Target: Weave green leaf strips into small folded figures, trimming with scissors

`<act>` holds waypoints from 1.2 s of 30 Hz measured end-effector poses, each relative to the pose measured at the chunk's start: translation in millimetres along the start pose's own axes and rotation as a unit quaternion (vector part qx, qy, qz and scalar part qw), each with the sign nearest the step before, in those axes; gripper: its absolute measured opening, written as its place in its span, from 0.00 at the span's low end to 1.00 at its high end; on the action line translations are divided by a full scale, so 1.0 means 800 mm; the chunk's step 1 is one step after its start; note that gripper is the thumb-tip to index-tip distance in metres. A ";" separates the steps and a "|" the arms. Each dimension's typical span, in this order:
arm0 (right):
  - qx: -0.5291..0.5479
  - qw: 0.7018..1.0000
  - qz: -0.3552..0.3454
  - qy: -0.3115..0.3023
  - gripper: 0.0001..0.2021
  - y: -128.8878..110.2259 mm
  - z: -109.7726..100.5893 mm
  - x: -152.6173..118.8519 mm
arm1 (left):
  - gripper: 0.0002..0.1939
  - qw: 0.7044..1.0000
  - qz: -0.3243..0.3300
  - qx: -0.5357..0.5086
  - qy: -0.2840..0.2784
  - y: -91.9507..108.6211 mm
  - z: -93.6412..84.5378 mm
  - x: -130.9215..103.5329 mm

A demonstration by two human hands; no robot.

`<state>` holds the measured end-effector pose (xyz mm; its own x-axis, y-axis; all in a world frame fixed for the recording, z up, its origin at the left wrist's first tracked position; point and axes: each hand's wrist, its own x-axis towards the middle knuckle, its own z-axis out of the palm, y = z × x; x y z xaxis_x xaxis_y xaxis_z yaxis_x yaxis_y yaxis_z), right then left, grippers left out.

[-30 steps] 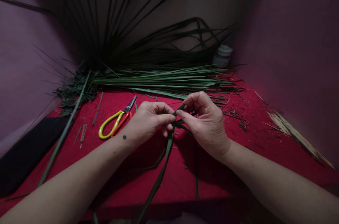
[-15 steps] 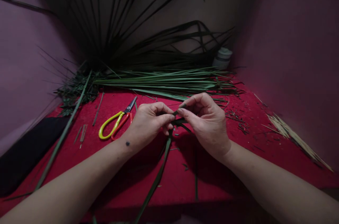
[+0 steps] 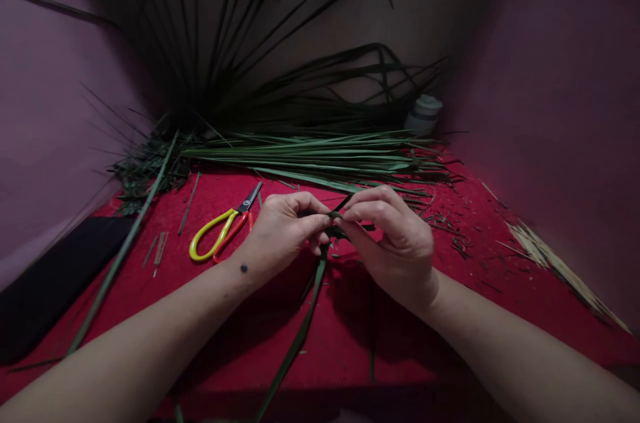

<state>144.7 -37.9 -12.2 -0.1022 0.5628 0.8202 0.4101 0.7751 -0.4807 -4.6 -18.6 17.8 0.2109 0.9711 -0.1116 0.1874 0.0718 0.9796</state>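
Observation:
Between my two hands is a dark green palm leaf strip [image 3: 311, 313], bent and crossed over itself near the fingertips. Its long tail hangs down toward the front edge of the cloth. My left hand [image 3: 287, 229] is closed, pinching the folded part between thumb and fingers. On the other side, my right hand [image 3: 393, 236] pinches the same folded part, its fingertips close to the left ones. How the folds cross is partly hidden by the fingers. Scissors [image 3: 223, 229] with yellow and red handles lie just left of my left hand, blades pointing away.
A red cloth [image 3: 320, 366] covers the work surface. Long green leaves [image 3: 310, 155] lie across the back, near a white container [image 3: 423, 115]. Pale thin sticks [image 3: 560, 269] lie at right, leaf scraps [image 3: 455, 239] nearby. A long stalk [image 3: 125, 243] and a black object [image 3: 60, 283] are at left.
My right hand's fingers have shifted down and over the folded strip, which now curves between the fingertips. My left hand keeps its pinch. The whole view has shifted slightly.

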 end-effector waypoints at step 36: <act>-0.025 0.996 0.020 -0.087 0.07 0.010 -0.004 0.006 | 0.03 0.999 0.036 0.015 -0.011 -0.005 -0.005 0.002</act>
<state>150.2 -30.2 -11.2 -0.2376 0.6380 0.7325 0.4620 0.7375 -0.4926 -8.9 -16.5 14.2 0.2457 0.9683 -0.0446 0.1999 -0.0056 0.9798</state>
